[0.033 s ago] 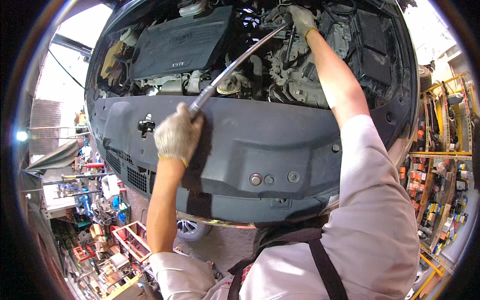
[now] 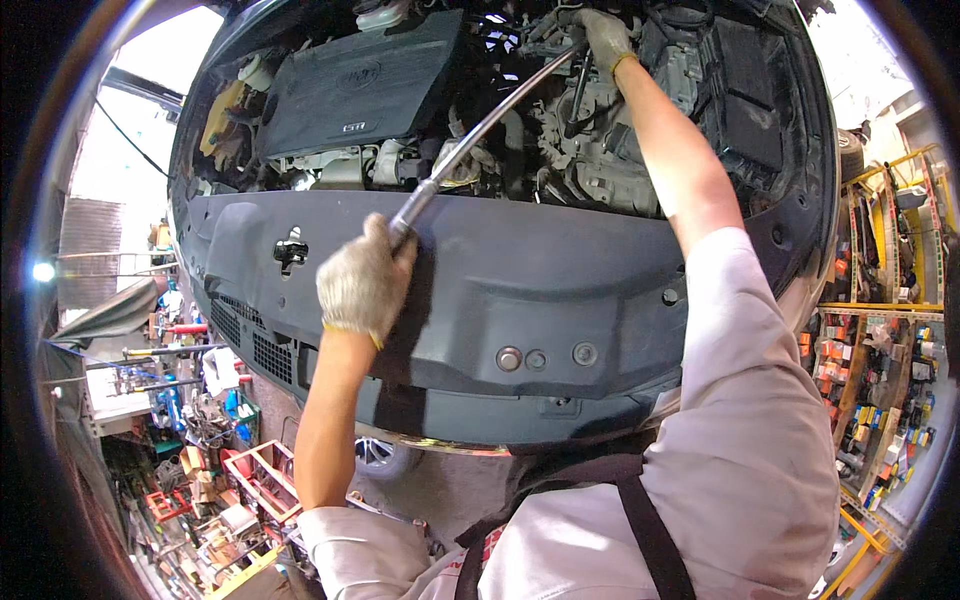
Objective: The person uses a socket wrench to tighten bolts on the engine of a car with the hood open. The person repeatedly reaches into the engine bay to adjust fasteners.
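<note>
Nearest, the black panel (image 2: 530, 260) spans the scene from left to right, and the person's forearms pass over it, the left one (image 2: 335, 425) short of the right one (image 2: 675, 165) in reach. Above the panel, left of its middle, the gloved left hand (image 2: 362, 285) is closed in a fist round the bar (image 2: 480, 136) at its near end, the thumb lying up along the handle. From that fist the bar slants away, its long axis running from near left to far right, over the panel's far edge and on above the engine (image 2: 595, 165). The cover (image 2: 365, 90) lies to the left of this line, apart from it, and the box (image 2: 742, 95) well to the right. At the far end, the gloved right hand (image 2: 605, 45) sits just beside the bar's tip, slightly to its right, with the wrist bent inward; its fingers are hidden among dark parts, so I cannot tell whether they grip the tip or something next to it. The two hands are well apart, the left nearer, with most of the bar's length bare between them.
</note>
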A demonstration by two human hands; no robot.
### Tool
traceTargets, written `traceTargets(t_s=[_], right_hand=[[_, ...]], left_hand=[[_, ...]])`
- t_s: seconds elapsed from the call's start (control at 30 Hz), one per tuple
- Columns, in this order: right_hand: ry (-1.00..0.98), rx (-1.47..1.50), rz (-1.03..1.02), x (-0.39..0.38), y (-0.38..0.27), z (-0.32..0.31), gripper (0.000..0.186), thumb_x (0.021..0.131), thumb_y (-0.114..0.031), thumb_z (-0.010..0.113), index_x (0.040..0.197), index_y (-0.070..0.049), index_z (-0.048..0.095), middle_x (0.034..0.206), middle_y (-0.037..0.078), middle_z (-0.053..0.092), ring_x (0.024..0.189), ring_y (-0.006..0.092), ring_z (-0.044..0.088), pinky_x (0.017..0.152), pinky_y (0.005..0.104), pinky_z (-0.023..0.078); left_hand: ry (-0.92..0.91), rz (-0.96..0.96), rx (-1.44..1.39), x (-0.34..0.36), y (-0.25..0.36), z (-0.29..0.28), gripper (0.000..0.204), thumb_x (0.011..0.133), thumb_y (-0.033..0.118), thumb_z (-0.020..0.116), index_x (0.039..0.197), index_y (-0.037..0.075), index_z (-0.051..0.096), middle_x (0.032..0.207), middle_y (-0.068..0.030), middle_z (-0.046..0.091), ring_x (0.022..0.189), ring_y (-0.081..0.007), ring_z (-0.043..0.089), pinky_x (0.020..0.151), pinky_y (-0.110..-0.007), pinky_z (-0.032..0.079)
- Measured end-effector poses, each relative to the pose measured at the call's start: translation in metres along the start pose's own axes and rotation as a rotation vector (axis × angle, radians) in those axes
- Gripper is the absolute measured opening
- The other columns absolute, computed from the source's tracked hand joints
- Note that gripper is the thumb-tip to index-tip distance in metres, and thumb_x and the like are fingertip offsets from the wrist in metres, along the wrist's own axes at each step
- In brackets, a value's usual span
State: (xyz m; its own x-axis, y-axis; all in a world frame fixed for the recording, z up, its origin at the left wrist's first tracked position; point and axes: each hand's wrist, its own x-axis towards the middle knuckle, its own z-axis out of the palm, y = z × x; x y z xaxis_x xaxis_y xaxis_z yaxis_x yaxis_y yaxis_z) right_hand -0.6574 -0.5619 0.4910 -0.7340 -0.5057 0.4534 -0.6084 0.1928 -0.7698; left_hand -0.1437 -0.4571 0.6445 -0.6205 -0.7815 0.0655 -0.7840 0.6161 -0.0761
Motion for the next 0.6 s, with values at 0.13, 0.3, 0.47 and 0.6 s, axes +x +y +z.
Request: traceTargets(t_s=[0.13,0.3,0.47,0.6], right_hand=[[0.305,0.235,-0.033,-0.034,-0.025,0.009,0.034,0.092,-0.03,0.054,0.097,0.0,0.07,0.096,0.018,0.073,0.09,0.0383,0.066,0.082,0.0436,0.049],[0.234,0.412,0.179,-0.041,-0.102,-0.037,0.031,0.088,-0.025,0.056,0.092,0.003,0.071,0.087,0.021,0.071,0.081,0.0361,0.066,0.077,0.0436,0.048],[0.317,0.312,0.116,-0.034,-0.074,-0.034,0.029,0.085,-0.023,0.056,0.089,0.002,0.072,0.09,0.022,0.072,0.083,0.0358,0.066,0.079,0.0427,0.049],[0.39,0.33,0.132,-0.025,-0.043,-0.035,0.028,0.085,-0.022,0.056,0.088,0.001,0.072,0.089,0.023,0.071,0.084,0.0366,0.066,0.081,0.0433,0.049]], left_hand=[[-0.05,0.0,-0.012,-0.003,-0.009,-0.004,0.036,0.093,0.047,0.062,0.104,0.013,0.056,0.072,-0.0183,0.068,0.07,-0.0396,0.069,0.059,-0.05,0.052],[0.022,-0.079,-0.045,0.058,-0.07,-0.008,0.034,0.088,0.045,0.07,0.099,0.013,0.066,0.079,-0.013,0.07,0.075,-0.0328,0.07,0.067,-0.044,0.052],[0.02,-0.017,-0.059,0.126,-0.089,-0.004,0.038,0.088,0.047,0.069,0.093,0.009,0.069,0.076,-0.0126,0.068,0.072,-0.0302,0.068,0.066,-0.042,0.05],[0.002,0.041,0.086,0.172,-0.083,0.007,0.041,0.089,0.05,0.068,0.091,0.009,0.068,0.075,-0.0143,0.066,0.072,-0.0346,0.065,0.065,-0.044,0.048]])
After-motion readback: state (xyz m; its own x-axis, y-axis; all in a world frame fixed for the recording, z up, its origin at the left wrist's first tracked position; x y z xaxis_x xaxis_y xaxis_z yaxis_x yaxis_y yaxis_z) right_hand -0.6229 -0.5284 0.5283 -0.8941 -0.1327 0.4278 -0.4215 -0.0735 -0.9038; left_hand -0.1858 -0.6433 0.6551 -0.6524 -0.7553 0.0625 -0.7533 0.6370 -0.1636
